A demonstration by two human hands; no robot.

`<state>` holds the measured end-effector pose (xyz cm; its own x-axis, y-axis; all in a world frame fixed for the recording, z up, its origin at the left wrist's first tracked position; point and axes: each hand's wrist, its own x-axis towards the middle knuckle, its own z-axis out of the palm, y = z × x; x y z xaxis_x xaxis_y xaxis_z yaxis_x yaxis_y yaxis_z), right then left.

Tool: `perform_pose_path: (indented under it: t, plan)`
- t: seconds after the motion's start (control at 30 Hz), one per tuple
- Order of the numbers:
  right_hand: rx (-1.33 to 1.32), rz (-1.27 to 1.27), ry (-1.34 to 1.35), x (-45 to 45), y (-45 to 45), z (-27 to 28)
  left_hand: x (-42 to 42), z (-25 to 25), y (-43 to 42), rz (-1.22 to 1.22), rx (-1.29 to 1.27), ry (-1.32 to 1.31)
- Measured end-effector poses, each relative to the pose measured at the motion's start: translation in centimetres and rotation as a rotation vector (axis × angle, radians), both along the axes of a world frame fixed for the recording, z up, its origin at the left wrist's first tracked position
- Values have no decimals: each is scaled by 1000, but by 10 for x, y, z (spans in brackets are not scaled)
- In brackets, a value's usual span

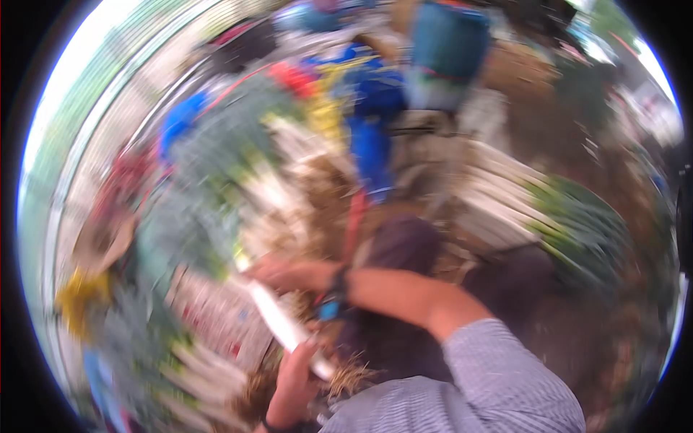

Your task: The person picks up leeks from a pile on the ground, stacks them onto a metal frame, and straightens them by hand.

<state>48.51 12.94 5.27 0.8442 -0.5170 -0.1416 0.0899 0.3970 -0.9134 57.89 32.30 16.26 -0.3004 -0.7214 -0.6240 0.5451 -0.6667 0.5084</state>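
Note:
A single leek [278,317] lies slantwise between my hands, its white stalk running down to brown roots at lower right. My right hand [273,272], with a dark watch on the wrist, is closed at the stalk's upper end; motion blur hides its fingertips. Near the root end my left hand [294,379] grips the stalk, thumb uppermost, with a dark band at the wrist. More leeks [271,195] are piled just beyond my right hand, roots facing me. Others [209,372] lie to the left of my left hand.
Cleaned-looking leeks [505,191] form a stack at the right. A blue-green container [449,54] stands at the top, beside a person in blue and yellow clothing [372,94]. At the left edge are a straw hat [105,238] and a yellow cloth [83,299].

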Motion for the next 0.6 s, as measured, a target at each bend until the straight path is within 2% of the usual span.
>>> perform_pose_path:
  t: [0.07, 0.1, 0.13, 0.17, 0.23, 0.3, 0.4, 0.47, 0.53, 0.6]
  plan:
    - [-269, -148, 113, -2, 2, 25, -10, -13, 8, -33, -22, -28]
    - [-281, -226, 144, -12, 6, 44, -9, -14, 10, -149, 110, -135]
    - [-40, -232, 138, -29, 12, 80, -23, 3, 9, -213, 66, -265]
    - [-12, -313, 54, -35, 9, 85, -29, 0, 6, -300, -10, -319]
    - [31, -443, -136, -28, 3, 94, -39, -5, 2, -403, -200, -441]
    - [-63, -490, -173, -71, 6, 144, -57, -2, -1, -465, -420, -565]
    - [-363, -686, -300, -154, 14, 195, -108, 42, -26, -522, -752, -284]
    - [-423, -819, -136, -231, 69, 270, -136, 59, -39, -574, -891, -281]
    - [-579, -997, -165, -293, 95, 288, -165, 85, -56, -662, -964, -268]
    - [-656, -1248, -236, -351, 121, 297, -205, 91, -82, -607, -1383, -451]
